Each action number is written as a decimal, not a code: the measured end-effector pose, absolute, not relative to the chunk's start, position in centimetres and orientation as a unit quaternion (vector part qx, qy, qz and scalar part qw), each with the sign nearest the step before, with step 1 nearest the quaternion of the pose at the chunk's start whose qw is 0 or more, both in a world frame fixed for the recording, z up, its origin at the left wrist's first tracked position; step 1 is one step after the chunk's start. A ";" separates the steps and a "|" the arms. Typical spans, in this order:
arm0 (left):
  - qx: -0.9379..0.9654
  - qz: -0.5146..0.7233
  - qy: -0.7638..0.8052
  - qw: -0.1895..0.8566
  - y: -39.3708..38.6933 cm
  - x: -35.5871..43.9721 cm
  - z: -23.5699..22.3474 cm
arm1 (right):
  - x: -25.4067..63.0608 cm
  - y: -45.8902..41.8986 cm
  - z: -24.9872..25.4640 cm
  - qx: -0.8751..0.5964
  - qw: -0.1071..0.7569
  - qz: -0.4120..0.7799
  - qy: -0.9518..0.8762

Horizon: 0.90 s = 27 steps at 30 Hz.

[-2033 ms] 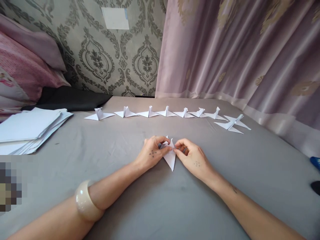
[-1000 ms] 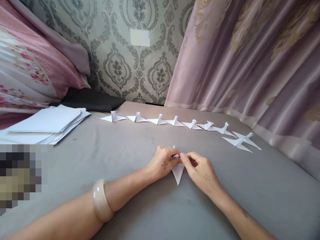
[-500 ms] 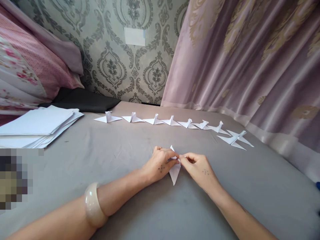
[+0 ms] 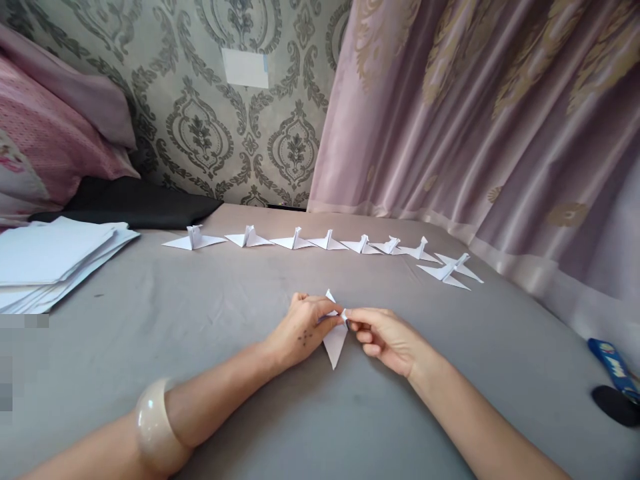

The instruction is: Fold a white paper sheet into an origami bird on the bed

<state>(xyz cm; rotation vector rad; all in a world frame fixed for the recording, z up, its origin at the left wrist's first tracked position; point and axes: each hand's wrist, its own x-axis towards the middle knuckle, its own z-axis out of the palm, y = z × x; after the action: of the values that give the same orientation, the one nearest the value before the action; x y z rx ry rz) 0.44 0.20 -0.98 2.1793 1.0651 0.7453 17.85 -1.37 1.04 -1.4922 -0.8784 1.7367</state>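
A white folded paper crane [image 4: 334,348] is between my two hands, just above or on the grey cloth; I cannot tell which. My left hand [image 4: 306,328] pinches its middle between thumb and fingers and hides part of the body. From the right, the thumb and forefinger of my right hand [image 4: 387,335] close on a small tip of the same crane, while the other fingers curl beneath. One pointed wing hangs toward me, and a thin tip sticks up beyond my left fingers.
Several finished paper cranes [image 4: 327,241] stand in a row across the far side. A stack of white paper [image 4: 60,257] lies at left beside a black cloth [image 4: 135,203]. A blue packet [image 4: 613,363] and a dark round object [image 4: 616,405] sit at the right edge.
The view has swung slightly right, bringing the blue packet and dark object into sight. My right hand has turned, showing more of its curled fingers. Both hands stay at the crane.
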 end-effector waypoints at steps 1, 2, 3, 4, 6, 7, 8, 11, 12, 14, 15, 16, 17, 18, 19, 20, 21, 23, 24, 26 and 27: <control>0.819 0.281 0.401 0.298 0.2 0.4 -1.0 | 18.0 -1.3 1.0 -0.566 0.335 0.683 -0.317; 0.819 0.282 0.401 0.299 0.2 0.5 -1.0 | 18.1 -1.3 1.0 -0.562 0.333 0.694 -0.304; 0.819 0.282 0.400 0.299 0.3 0.5 -0.9 | 18.1 -1.2 0.9 -0.561 0.331 0.698 -0.297; 0.820 0.281 0.400 0.298 0.3 0.5 -0.9 | 18.1 -1.2 0.9 -0.563 0.331 0.696 -0.298; 0.822 0.278 0.398 0.298 0.3 0.5 -0.8 | 18.0 -1.2 0.9 -0.573 0.336 0.678 -0.315; 0.823 0.276 0.397 0.299 0.3 0.5 -0.7 | 17.9 -1.2 0.9 -0.577 0.339 0.668 -0.325; 0.822 0.276 0.397 0.301 0.3 0.5 -0.7 | 17.8 -1.3 0.9 -0.581 0.340 0.661 -0.332; 0.820 0.275 0.397 0.306 0.3 0.5 -0.6 | 17.7 -1.4 1.1 -0.588 0.339 0.649 -0.344; 0.820 0.274 0.397 0.308 0.3 0.5 -0.6 | 17.7 -1.4 1.1 -0.589 0.337 0.647 -0.347; 0.819 0.273 0.397 0.312 0.2 0.5 -0.4 | 17.7 -1.4 1.2 -0.591 0.334 0.644 -0.353; 0.818 0.273 0.397 0.314 0.2 0.5 -0.3 | 17.8 -1.4 1.3 -0.592 0.332 0.643 -0.355; 0.817 0.275 0.395 0.317 0.1 0.5 -0.2 | 17.8 -1.3 1.3 -0.592 0.329 0.644 -0.356; 0.816 0.277 0.393 0.321 0.1 0.6 -0.1 | 17.9 -1.2 1.3 -0.593 0.326 0.645 -0.355; 0.814 0.279 0.391 0.326 0.1 0.6 0.0 | 17.9 -1.1 1.2 -0.593 0.322 0.648 -0.352; 0.812 0.282 0.389 0.332 0.1 0.6 0.0 | 18.0 -1.0 1.2 -0.592 0.318 0.652 -0.350; 0.808 0.285 0.390 0.337 0.1 0.6 0.0 | 18.0 -0.9 1.2 -0.590 0.314 0.656 -0.349; 0.805 0.287 0.392 0.341 0.1 0.7 0.0 | 18.0 -0.9 1.1 -0.589 0.311 0.660 -0.347; 0.799 0.290 0.397 0.346 0.1 0.7 0.0 | 18.0 -0.8 1.0 -0.590 0.306 0.663 -0.345; 0.797 0.292 0.398 0.347 0.1 0.7 0.0 | 17.9 -0.8 1.0 -0.593 0.306 0.660 -0.345; 0.794 0.297 0.399 0.350 0.2 0.7 -0.1 | 17.9 -0.8 1.0 -0.601 0.314 0.650 -0.342; 0.791 0.301 0.399 0.353 0.2 0.7 -0.1 | 17.9 -0.9 1.0 -0.604 0.319 0.647 -0.340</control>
<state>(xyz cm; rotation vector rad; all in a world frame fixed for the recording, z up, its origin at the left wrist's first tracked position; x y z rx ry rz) 0.70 0.19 -0.10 2.0458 1.0329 0.7800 17.90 -0.88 1.03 -1.5882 -0.8951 1.7007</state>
